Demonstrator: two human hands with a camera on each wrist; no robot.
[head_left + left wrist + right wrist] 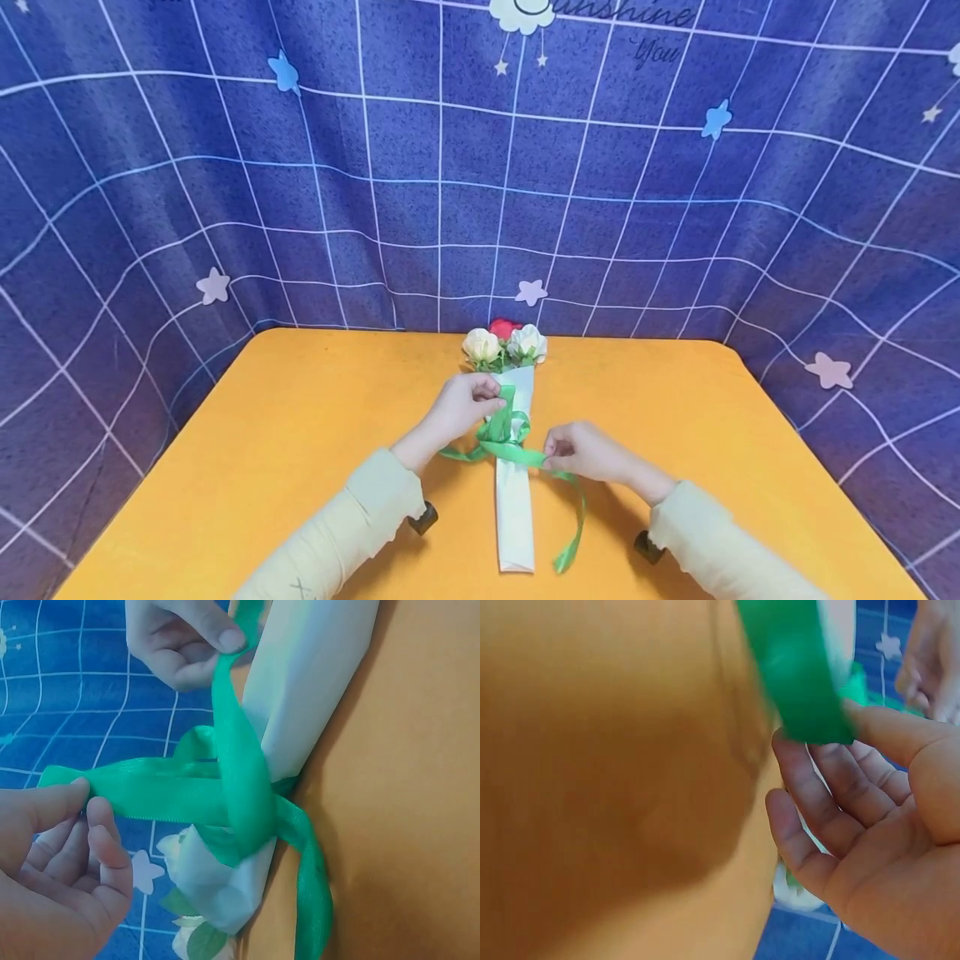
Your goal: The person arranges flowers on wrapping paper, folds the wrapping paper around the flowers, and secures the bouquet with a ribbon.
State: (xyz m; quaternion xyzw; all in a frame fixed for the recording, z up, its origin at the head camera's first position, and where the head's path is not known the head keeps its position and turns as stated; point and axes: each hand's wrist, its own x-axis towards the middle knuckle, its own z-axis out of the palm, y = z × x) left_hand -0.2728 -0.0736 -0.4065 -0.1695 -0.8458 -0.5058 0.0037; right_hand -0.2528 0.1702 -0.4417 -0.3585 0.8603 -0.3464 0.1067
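A small bouquet in a white paper wrap point(514, 517) lies on the table, its flower heads pointing away from me. Around the middle of the wrap runs a green ribbon point(517, 453), crossed over itself. My left hand point(457, 408) pinches a folded loop of ribbon point(165, 796) between thumb and forefinger, left of the wrap. On the right side, my right hand point(588, 452) pinches another stretch of the same ribbon point(799, 682), whose tail hangs down toward the table. The wrap hides the ribbon's underside.
A cream rose point(481, 346), a red flower point(504, 328) and a white rose point(527, 342) top the bouquet near the far edge. The orange table point(330, 392) meets a blue gridded curtain point(420, 208) behind and at both sides.
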